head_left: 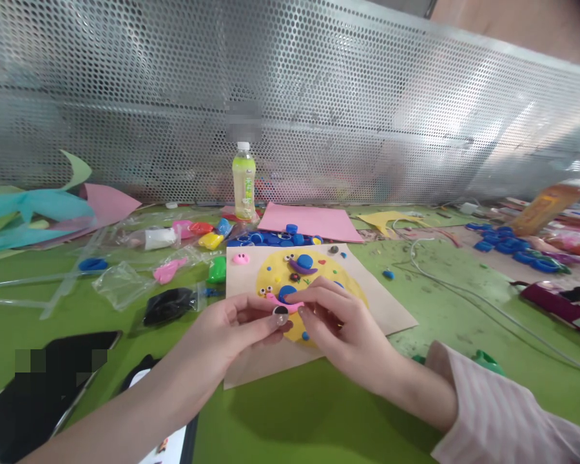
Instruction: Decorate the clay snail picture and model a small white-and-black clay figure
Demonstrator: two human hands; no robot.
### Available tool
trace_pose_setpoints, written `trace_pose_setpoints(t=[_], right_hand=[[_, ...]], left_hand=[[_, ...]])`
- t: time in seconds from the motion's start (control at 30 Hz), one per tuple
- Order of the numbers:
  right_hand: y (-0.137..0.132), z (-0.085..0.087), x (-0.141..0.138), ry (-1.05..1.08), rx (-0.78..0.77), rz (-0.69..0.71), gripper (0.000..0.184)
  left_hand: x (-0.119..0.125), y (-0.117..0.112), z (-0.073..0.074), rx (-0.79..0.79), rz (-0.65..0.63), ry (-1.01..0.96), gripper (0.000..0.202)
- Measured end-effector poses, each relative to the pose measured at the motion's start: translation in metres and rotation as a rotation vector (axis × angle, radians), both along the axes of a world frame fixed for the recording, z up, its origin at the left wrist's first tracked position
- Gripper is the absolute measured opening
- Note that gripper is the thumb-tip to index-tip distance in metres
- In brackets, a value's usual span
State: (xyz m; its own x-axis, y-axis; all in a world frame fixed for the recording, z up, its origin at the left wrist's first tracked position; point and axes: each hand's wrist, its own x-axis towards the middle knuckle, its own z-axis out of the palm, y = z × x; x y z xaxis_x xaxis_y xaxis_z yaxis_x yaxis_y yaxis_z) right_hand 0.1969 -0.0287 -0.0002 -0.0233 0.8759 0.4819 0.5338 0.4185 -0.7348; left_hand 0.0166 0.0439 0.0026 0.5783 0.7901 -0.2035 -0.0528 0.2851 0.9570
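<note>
Both hands (pixel 290 322) pinching a pink clay strip (pixel 284 303) over a yellow clay disc (pixel 270 270), brown card (pixel 391 309), green table (pixel 294 419)

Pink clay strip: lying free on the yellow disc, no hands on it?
No, the left hand and the right hand both pinch the pink clay strip over the yellow disc.

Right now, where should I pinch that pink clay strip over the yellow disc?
Probably at its two ends, fingertips coming from the near side, as the left hand and right hand do. The pink clay strip is slender and curves under a blue cap, so its middle looks crowded.
</note>
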Motion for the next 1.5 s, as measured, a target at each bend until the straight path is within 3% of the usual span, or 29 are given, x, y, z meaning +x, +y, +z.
trace_pose_setpoints(t=[0.2, 0.53, 0.83, 1.5], right_hand=[[0.003, -0.002, -0.005, 0.132, -0.17, -0.009, 0.02], [0.002, -0.003, 0.0, 0.22, -0.185, 0.074, 0.016], [0.002, 0.001, 0.0, 0.268, -0.234, 0.093, 0.022], [0.005, 0.005, -0.005, 0.432, -0.399, 0.104, 0.022]], left_hand=[[-0.003, 0.0, -0.001, 0.057, -0.039, 0.036, 0.016], [-0.002, -0.006, 0.008, -0.023, -0.005, 0.049, 0.014], [-0.002, -0.004, 0.006, -0.06, 0.006, 0.005, 0.012], [-0.001, -0.008, 0.012, -0.022, -0.041, 0.047, 0.009]])
